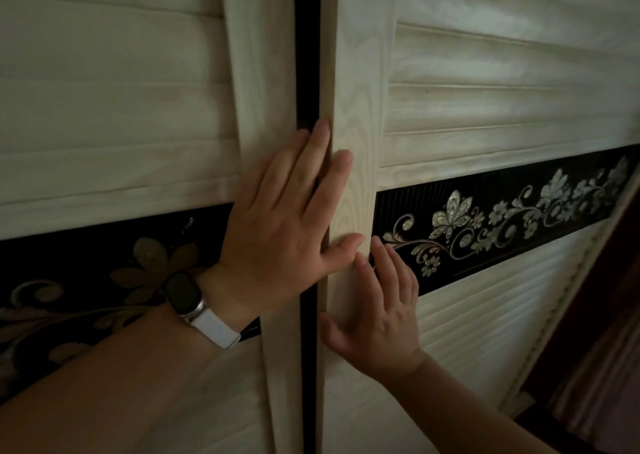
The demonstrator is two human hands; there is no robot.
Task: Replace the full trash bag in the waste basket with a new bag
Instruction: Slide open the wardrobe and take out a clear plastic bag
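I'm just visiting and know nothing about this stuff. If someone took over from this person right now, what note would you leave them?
Hands: the left grip, a bare hand with a watch on its wrist, is open. Its straight fingers lie across the dark gap, fingertips on the edge of the right door.
The right grip is open too, fingers flat on that door's pale frame, just below.
Job's things: no waste basket, full bag or new bag is in view, only this closet door and the left door.
Done: nothing that shows here.
Left: probably slide the door, find a new bag, then swap the bags.
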